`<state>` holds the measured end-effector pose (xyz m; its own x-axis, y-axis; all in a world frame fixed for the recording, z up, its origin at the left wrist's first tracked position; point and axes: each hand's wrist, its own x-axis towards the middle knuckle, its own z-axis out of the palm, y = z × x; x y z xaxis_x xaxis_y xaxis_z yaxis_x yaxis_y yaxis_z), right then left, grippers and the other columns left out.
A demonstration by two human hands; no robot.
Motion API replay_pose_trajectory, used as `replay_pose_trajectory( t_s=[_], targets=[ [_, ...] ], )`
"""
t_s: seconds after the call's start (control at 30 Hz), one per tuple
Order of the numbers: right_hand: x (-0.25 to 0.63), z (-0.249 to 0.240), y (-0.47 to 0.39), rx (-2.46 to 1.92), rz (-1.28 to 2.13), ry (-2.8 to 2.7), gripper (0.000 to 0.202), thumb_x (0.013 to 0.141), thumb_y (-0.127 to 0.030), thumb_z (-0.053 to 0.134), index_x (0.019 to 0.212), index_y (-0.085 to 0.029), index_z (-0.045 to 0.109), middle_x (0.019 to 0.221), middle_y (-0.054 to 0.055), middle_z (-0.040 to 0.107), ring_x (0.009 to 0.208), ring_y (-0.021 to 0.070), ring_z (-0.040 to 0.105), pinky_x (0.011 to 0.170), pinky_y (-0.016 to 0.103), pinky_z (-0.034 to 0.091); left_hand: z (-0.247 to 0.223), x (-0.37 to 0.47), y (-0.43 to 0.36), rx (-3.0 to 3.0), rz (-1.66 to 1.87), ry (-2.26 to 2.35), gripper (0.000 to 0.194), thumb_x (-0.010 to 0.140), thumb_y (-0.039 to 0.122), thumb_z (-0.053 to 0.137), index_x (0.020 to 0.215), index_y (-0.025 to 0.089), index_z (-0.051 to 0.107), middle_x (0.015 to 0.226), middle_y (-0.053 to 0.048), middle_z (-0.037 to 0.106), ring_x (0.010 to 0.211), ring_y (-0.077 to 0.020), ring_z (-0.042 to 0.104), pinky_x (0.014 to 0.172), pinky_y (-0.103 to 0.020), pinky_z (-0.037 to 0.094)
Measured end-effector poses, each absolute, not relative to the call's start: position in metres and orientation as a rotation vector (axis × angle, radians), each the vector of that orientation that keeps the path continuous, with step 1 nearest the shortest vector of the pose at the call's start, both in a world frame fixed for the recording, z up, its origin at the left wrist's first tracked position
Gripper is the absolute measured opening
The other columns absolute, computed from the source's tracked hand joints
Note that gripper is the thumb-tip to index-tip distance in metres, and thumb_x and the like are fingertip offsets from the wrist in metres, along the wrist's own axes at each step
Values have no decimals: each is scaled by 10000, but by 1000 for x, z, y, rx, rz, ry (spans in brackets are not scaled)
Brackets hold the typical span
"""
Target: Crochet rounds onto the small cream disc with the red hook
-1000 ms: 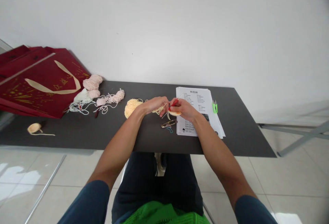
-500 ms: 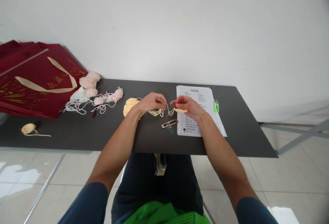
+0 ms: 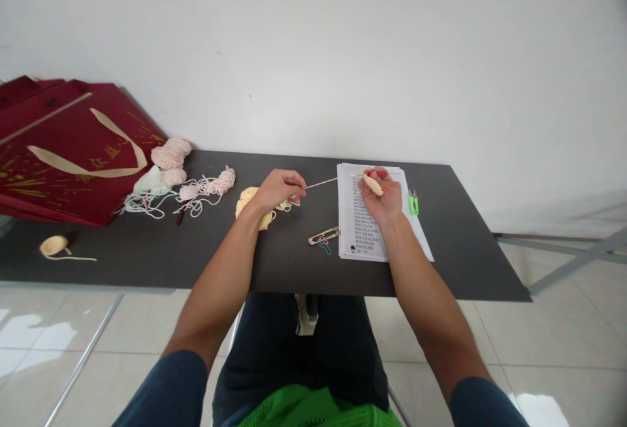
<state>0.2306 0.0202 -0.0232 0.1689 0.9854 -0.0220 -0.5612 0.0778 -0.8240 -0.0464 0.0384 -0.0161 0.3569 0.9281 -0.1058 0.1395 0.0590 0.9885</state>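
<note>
My left hand (image 3: pixel 283 190) pinches a strand of pale yellow yarn (image 3: pixel 322 184), which runs taut to the right. Just behind that wrist lies the yellow yarn ball (image 3: pixel 247 200), partly covered by the hand. Over the printed sheets (image 3: pixel 365 231), my right hand (image 3: pixel 383 198) is closed around a small cream crocheted piece (image 3: pixel 373 185). Something red shows at its fingertips, perhaps a crochet hook handle, but its shape is mostly hidden. Thread snips (image 3: pixel 323 236) lie between the hands on the dark table, with a small blue stitch marker (image 3: pixel 325 247) against them.
Green-handled scissors (image 3: pixel 413 203) rest at the papers' right edge. Leftward lie pink yarn (image 3: pixel 215 182), white yarn (image 3: pixel 149 185) and a cream crocheted cup shape (image 3: pixel 53 245) with a loose tail. A dark red gift bag (image 3: pixel 73 153) leans at the far left. A wall rises behind the table (image 3: pixel 304 270).
My right hand has moved right and turned, showing the crocheted piece's cream side. My left hand has shifted slightly left and up. The yarn between them has gone from slack to taut.
</note>
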Motion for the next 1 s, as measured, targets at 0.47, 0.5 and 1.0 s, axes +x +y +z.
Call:
replay_pose_trajectory(
  t_s=[0.47,0.5,1.0],
  targets=[
    [200,-30,-1,-979,1623,-1232,201,682,-189,850,792,-211,683,1093,60,782,949,182,710,749,298,505,-18,-29,30,1480,765,1026,172,727,200,716,891,146,721,772,-64,764,550,-100,578,499,-212,396],
    [196,-29,-3,-997,1696,-1268,211,670,-200,870,773,-203,686,972,48,788,832,160,697,700,284,491,-17,-27,28,1490,765,989,181,741,218,728,907,146,722,782,-64,763,575,-104,595,523,-217,423],
    [216,-30,7,-855,1493,-867,313,594,-194,922,725,-234,640,675,-26,708,694,134,686,647,268,527,-33,-35,44,1166,1098,1073,192,722,200,795,877,113,722,858,-103,753,660,-199,747,509,-253,537]
  ],
)
